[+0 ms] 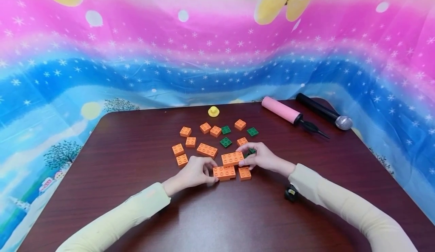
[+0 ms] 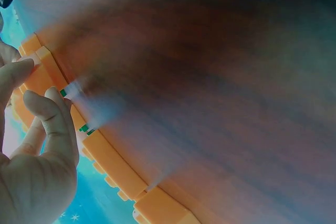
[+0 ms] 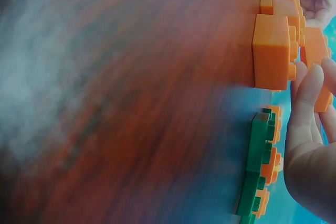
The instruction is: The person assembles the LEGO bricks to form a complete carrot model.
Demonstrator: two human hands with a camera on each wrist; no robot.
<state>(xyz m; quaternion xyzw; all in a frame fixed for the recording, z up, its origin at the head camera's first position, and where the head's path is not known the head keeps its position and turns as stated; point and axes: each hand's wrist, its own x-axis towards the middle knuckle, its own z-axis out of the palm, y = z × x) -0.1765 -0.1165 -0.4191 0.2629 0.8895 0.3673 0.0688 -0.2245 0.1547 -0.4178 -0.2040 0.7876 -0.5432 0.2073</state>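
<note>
My left hand [image 1: 195, 172] grips the left end of a long orange toy building brick [image 1: 224, 172] near the table's middle. My right hand [image 1: 261, 155] pinches the right end of another long orange brick [image 1: 232, 158], held just behind and above the first. Whether the two bricks touch cannot be told. Close to the right of the lower brick sits a square orange brick [image 1: 244, 173], also seen in the right wrist view as the nearest orange brick [image 3: 270, 51]. My right fingers partly cover a green brick [image 1: 251, 151].
Behind the hands lie several orange bricks [image 1: 207, 150] and thin green bricks [image 1: 225, 142]. A yellow toy duck [image 1: 213, 111] stands near the back edge. At the back right are a pink hand pump [image 1: 281, 110] and a black microphone [image 1: 319, 108]. A patterned cloth [image 1: 204, 63] hangs behind the table [image 1: 217, 218].
</note>
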